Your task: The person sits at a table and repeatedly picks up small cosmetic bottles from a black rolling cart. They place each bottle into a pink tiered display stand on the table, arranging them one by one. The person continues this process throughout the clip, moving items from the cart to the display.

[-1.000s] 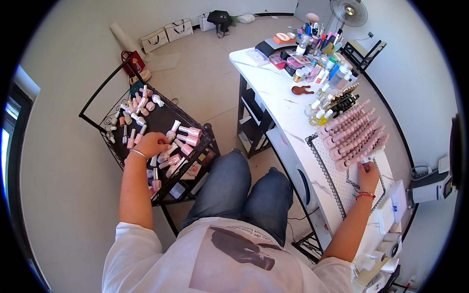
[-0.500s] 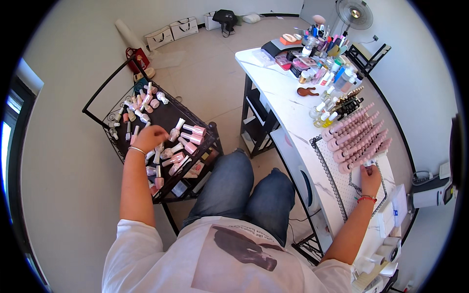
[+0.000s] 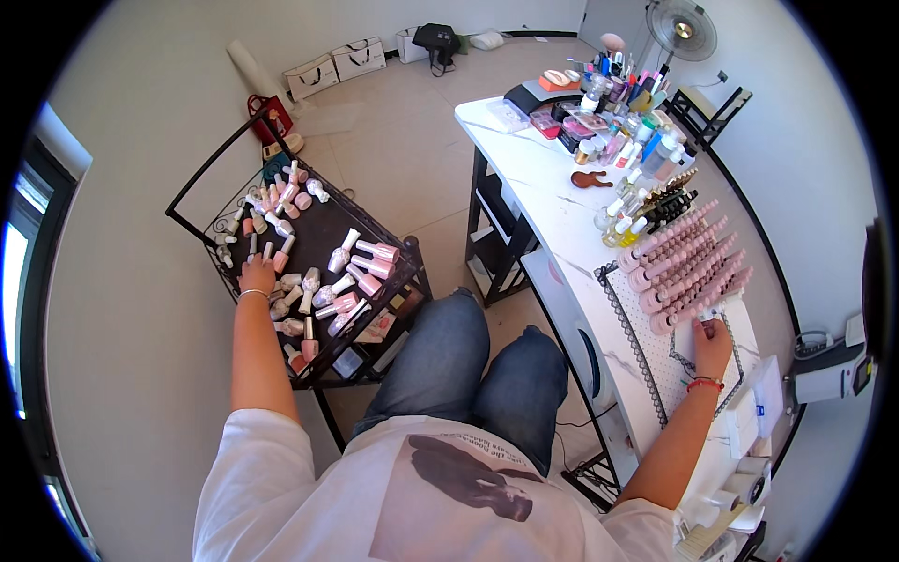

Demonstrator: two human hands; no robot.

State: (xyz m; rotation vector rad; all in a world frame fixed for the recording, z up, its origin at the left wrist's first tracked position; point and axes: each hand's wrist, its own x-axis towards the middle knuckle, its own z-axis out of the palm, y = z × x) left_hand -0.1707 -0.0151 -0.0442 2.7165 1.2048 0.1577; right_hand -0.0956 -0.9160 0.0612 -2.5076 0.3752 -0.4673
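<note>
Many nail polish bottles [image 3: 376, 266], mostly pink with white or pink caps, lie and stand on the dark metal cart [image 3: 323, 206] at my left. At the cart's left side, my left hand [image 3: 257, 274] has its fingers closed about a nail polish bottle [image 3: 268, 251]; only its top shows, the rest is under the hand. Over the white table, my right hand [image 3: 712, 345] is closed beside the near end of the pink nail-colour sample rack [image 3: 682, 267]. A small whitish thing shows at its fingertips, too hidden to name.
A lace-edged mat [image 3: 655, 370] lies under the rack on the white table [image 3: 552, 206]. Clear bottles [image 3: 618, 225], a brown figure-shaped piece [image 3: 590, 179] and crowded cosmetics stand farther back. A fan [image 3: 682, 30] and paper bags [image 3: 360, 58] are at the far wall.
My left hand has moved left and nearer to me across the cart, from above the middle bottles to its left side. My right hand stays by the pink rack.
</note>
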